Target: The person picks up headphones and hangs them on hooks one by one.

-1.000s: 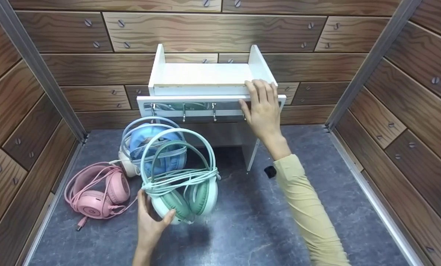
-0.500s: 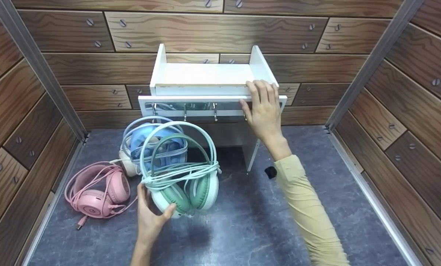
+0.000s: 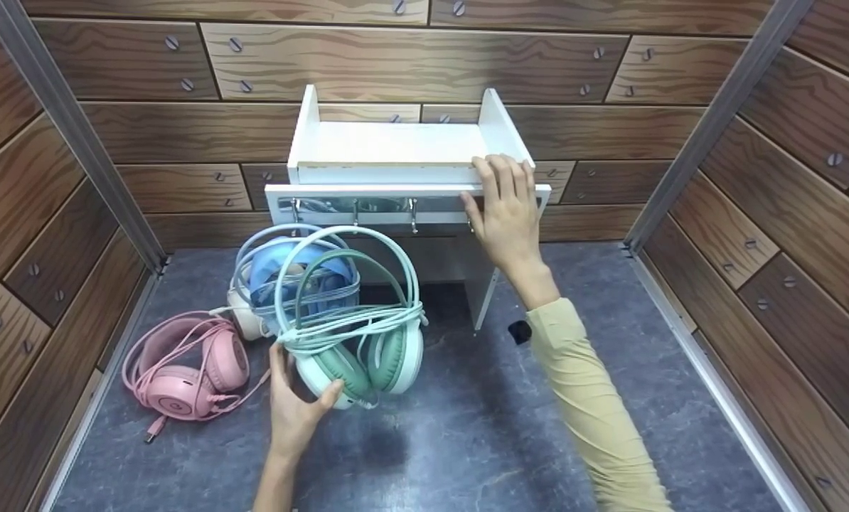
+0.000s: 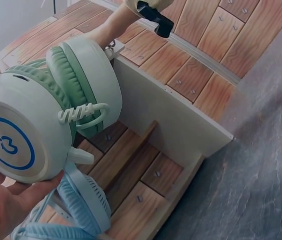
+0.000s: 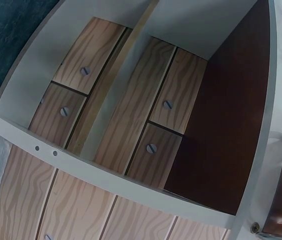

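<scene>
Before the rack (image 3: pixel 396 142), mint headphones (image 3: pixel 348 368) near upright, headband (image 3: pixel 345 230) topmost, left hand (image 3: pixel 295 412) gripping them, right hand (image 3: pixel 506 213) outstretched

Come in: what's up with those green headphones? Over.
Left hand holding green headphones aloft. Right hand on white rack. Blue headphones just behind the green pair, partly hidden.

You have two hands (image 3: pixel 295 416), three headsets (image 3: pixel 343 371), four hooks (image 3: pixel 414 215), one white shelf (image 3: pixel 396 142) and one small black object (image 3: pixel 519 331).
</scene>
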Demonstrator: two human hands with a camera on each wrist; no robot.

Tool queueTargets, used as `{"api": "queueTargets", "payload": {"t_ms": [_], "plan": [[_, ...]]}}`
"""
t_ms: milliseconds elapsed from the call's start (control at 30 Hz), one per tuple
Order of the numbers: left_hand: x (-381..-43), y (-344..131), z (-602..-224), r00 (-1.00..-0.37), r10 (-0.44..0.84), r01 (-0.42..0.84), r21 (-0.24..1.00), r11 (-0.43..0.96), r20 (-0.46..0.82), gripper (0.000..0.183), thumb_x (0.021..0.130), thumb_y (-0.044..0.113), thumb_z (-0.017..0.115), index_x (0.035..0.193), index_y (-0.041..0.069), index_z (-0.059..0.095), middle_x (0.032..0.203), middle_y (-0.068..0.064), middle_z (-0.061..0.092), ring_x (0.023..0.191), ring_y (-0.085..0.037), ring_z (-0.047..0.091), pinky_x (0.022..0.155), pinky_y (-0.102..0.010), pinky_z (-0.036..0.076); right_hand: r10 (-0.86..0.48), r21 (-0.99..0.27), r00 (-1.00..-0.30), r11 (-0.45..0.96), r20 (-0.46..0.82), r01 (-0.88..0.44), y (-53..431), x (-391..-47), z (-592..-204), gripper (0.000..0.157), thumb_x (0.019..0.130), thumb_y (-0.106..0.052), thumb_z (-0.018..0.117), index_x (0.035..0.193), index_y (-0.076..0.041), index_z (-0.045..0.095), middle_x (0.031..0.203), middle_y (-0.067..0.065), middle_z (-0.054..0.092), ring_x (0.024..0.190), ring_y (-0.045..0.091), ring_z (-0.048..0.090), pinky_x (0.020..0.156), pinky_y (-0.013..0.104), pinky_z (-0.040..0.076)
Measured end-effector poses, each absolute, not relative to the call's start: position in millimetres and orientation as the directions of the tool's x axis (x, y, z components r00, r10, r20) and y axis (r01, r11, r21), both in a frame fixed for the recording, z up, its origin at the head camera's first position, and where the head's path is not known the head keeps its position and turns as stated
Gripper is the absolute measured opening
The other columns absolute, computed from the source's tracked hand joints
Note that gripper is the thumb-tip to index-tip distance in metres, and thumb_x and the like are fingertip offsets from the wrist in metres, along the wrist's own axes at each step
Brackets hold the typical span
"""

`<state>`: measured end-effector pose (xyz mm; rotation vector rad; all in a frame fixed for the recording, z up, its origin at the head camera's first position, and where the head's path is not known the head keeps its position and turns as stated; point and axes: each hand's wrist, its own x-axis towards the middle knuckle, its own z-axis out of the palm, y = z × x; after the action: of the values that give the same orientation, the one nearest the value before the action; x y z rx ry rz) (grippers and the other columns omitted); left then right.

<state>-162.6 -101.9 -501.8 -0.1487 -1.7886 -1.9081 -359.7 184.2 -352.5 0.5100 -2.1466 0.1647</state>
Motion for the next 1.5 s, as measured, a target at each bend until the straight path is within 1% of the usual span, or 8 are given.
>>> {"api": "queueTargets", "payload": {"t_ms": [67, 300, 533, 867, 933, 1133, 1333, 1500], "plan": [[-163, -101, -498, -0.866, -0.295, 0.423, 0.906, -0.003, 0.403, 0.089, 0.06, -0.003, 0.076, 0.135, 0.001, 0.029, 0.13, -0.006, 0.041, 0.128, -0.016, 0.035, 0.108, -0.022, 0.023, -0.296, 0.068, -0.517, 0.907, 0.803, -0.415, 184, -360, -353, 0.049, 0.095, -0.045, 0.036, 0.135, -0.017, 0.038, 0.13, 0.004, 0.041, 0.128, 0.022, 0.03, 0.113, 0.041, 0.009], [-170, -101, -506, -0.873, -0.313, 0.391, 0.92, 0.009, 0.374, 0.09, 0.059, -0.003, 0.078, 0.134, 0.001, 0.029, 0.131, -0.004, 0.039, 0.132, -0.026, 0.029, 0.111, -0.043, 0.017, -0.291, 0.065, -0.518, 0.909, 0.804, -0.411, 184, -360, -354, 0.049, 0.095, -0.045, 0.036, 0.135, -0.017, 0.038, 0.13, 0.004, 0.041, 0.128, 0.021, 0.03, 0.113, 0.041, 0.008], [-166, -93, -486, -0.86, -0.315, 0.401, 0.914, 0.066, 0.4, 0.092, 0.059, -0.003, 0.078, 0.134, -0.009, 0.025, 0.135, -0.023, 0.034, 0.132, -0.041, 0.025, 0.11, -0.05, 0.016, -0.294, 0.07, -0.506, 0.907, 0.811, -0.415, 185, -360, -353, 0.048, 0.095, -0.044, 0.037, 0.134, -0.017, 0.038, 0.129, 0.005, 0.042, 0.127, 0.022, 0.031, 0.113, 0.041, 0.01], [-171, -93, -491, -0.86, -0.301, 0.387, 0.911, 0.144, 0.412, 0.095, 0.058, 0.002, 0.082, 0.135, -0.006, 0.026, 0.136, -0.02, 0.037, 0.132, -0.033, 0.028, 0.111, -0.036, 0.019, -0.295, 0.068, -0.509, 0.906, 0.809, -0.417, 184, -361, -353, 0.048, 0.095, -0.044, 0.037, 0.134, -0.016, 0.038, 0.129, 0.005, 0.042, 0.127, 0.022, 0.031, 0.113, 0.041, 0.01], [-172, -93, -493, -0.857, -0.297, 0.395, 0.907, 0.149, 0.422, 0.095, 0.058, 0.003, 0.083, 0.135, -0.005, 0.027, 0.136, -0.02, 0.038, 0.131, -0.033, 0.029, 0.111, -0.037, 0.019, -0.295, 0.068, -0.507, 0.906, 0.81, -0.418, 184, -361, -353, 0.048, 0.095, -0.044, 0.038, 0.134, -0.016, 0.038, 0.129, 0.005, 0.042, 0.127, 0.022, 0.031, 0.113, 0.041, 0.01], [-175, -91, -498, -0.848, -0.296, 0.401, 0.898, 0.183, 0.439, 0.097, 0.057, 0.006, 0.085, 0.135, -0.003, 0.028, 0.136, -0.02, 0.039, 0.13, -0.033, 0.031, 0.108, -0.051, 0.02, -0.297, 0.072, -0.503, 0.905, 0.812, -0.419, 184, -360, -353, 0.049, 0.095, -0.044, 0.038, 0.135, -0.016, 0.038, 0.13, 0.004, 0.041, 0.127, 0.022, 0.031, 0.113, 0.041, 0.01], [-179, -90, -504, -0.847, -0.296, 0.402, 0.897, 0.185, 0.441, 0.097, 0.057, 0.007, 0.086, 0.135, 0.002, 0.029, 0.136, -0.011, 0.039, 0.129, -0.022, 0.033, 0.108, -0.036, 0.022, -0.296, 0.072, -0.5, 0.906, 0.814, -0.418, 185, -360, -353, 0.049, 0.095, -0.045, 0.037, 0.135, -0.016, 0.038, 0.13, 0.005, 0.041, 0.127, 0.022, 0.031, 0.113, 0.041, 0.01], [-183, -89, -507, -0.844, -0.298, 0.4, 0.894, 0.204, 0.446, 0.099, 0.057, 0.009, 0.086, 0.137, 0.003, 0.027, 0.135, -0.008, 0.038, 0.127, -0.016, 0.033, 0.107, -0.041, 0.023, -0.297, 0.072, -0.494, 0.903, 0.817, -0.424, 185, -360, -353, 0.049, 0.095, -0.044, 0.039, 0.134, -0.016, 0.039, 0.129, 0.005, 0.042, 0.127, 0.022, 0.031, 0.113, 0.041, 0.01]]}}
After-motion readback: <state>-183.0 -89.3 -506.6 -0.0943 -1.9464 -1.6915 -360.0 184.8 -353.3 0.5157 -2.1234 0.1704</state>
